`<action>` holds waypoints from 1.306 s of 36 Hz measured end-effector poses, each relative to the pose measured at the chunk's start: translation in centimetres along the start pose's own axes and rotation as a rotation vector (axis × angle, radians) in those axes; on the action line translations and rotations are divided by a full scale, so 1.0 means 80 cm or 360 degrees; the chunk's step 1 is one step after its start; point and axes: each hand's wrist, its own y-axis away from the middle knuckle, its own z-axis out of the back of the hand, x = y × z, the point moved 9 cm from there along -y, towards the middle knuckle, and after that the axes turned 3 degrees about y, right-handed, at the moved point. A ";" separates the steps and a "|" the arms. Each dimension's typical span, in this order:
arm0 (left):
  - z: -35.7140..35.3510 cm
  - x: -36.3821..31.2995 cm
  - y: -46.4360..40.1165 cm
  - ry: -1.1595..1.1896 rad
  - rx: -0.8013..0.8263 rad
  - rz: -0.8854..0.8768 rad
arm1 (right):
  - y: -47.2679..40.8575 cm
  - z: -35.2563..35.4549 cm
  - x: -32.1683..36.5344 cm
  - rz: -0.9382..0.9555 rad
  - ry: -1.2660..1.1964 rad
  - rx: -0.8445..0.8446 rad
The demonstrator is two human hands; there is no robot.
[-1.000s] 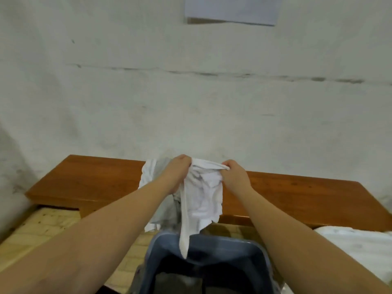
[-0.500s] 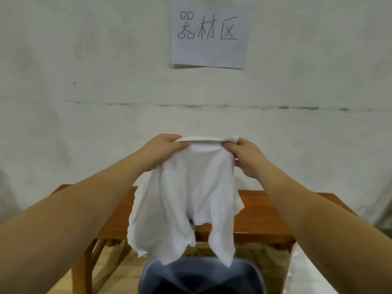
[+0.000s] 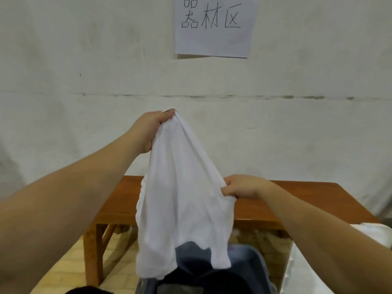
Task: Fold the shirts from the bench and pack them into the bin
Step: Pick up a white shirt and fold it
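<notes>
Left hand (image 3: pixel 148 129) was raised high and pinched a bunched top edge of the shirt (image 3: pixel 182 196), fingers curled round the cloth; right hand (image 3: pixel 241 186) was lower and to the right, gripping the shirt's side edge between thumb and curled fingers. Between them the shirt hung in the air, near of the counter (image 3: pixel 297 200) and just over the bin (image 3: pixel 250 266), its lower hem drooping in front of the bin's far rim. White cloth (image 3: pixel 305 272) lay at the right. By the way it draped and creased, the shirt looked light, limp and thin, likely to sag wherever it was unsupported. It seemed best held at two corners or the shoulders, pulled taut, before any fold
</notes>
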 end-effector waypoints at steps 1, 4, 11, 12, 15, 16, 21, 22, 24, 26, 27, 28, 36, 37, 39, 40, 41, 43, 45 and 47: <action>0.001 0.003 0.000 0.0036 -0.0007 0.0022 | -0.003 -0.007 -0.003 -0.0016 0.0000 0.0002; 0.002 0.007 0.002 0.0157 -0.0003 0.0081 | -0.011 -0.027 -0.005 0.0009 -0.0215 -0.0016; 0.008 0.002 -0.002 0.0379 -0.0013 0.0148 | -0.034 -0.096 -0.027 0.0007 -0.0629 0.0080; 0.008 0.000 -0.002 0.0395 -0.0012 0.0147 | -0.036 -0.105 -0.027 0.0013 -0.0702 0.0096; 0.014 -0.005 -0.006 0.0429 -0.0030 0.0138 | -0.035 -0.129 -0.019 0.0051 -0.0635 0.0134; 0.015 -0.006 -0.007 0.0438 -0.0032 0.0141 | -0.035 -0.138 -0.016 0.0066 -0.0549 0.0160; 0.021 -0.011 -0.012 0.0475 -0.0063 0.0140 | -0.045 -0.161 -0.038 -0.0034 -0.0160 0.0092; 0.021 -0.012 -0.012 0.0480 -0.0066 0.0135 | -0.046 -0.164 -0.042 -0.0048 -0.0092 0.0091; 0.028 -0.011 -0.015 0.0475 -0.0095 0.0126 | -0.047 -0.167 -0.050 -0.0077 -0.0058 0.0075; 0.038 -0.009 -0.020 0.0463 -0.0133 0.0121 | -0.047 -0.159 -0.057 -0.0104 -0.0137 -0.0014; 0.044 -0.007 -0.023 0.0457 -0.0151 0.0118 | -0.047 -0.151 -0.060 -0.0109 -0.0162 -0.0081; 0.050 -0.006 -0.024 0.0449 -0.0169 0.0118 | -0.046 -0.140 -0.063 -0.0116 -0.0149 -0.0158; 0.095 0.017 -0.029 0.0266 -0.0358 0.0152 | -0.007 -0.050 -0.092 -0.0315 0.0302 -0.0496; 0.100 0.022 -0.029 0.0211 -0.0387 0.0168 | -0.003 -0.038 -0.093 -0.0342 0.0384 -0.0516; 0.111 0.033 -0.029 0.0097 -0.0448 0.0207 | 0.004 -0.017 -0.089 -0.0375 0.0541 -0.0546; 0.115 0.038 -0.030 0.0057 -0.0463 0.0224 | 0.008 -0.005 -0.085 -0.0387 0.0609 -0.0556; 0.119 0.042 -0.030 0.0023 -0.0477 0.0234 | 0.013 0.006 -0.078 -0.0392 0.0674 -0.0566; 0.124 0.050 -0.031 -0.0039 -0.0490 0.0251 | 0.022 0.028 -0.062 -0.0388 0.0758 -0.0576; 0.126 0.056 -0.032 -0.0103 -0.0485 0.0262 | 0.034 0.047 -0.040 -0.0342 0.0771 -0.0549; 0.121 0.062 -0.034 -0.0176 -0.0446 0.0277 | 0.048 0.063 -0.014 -0.0256 0.0762 -0.0536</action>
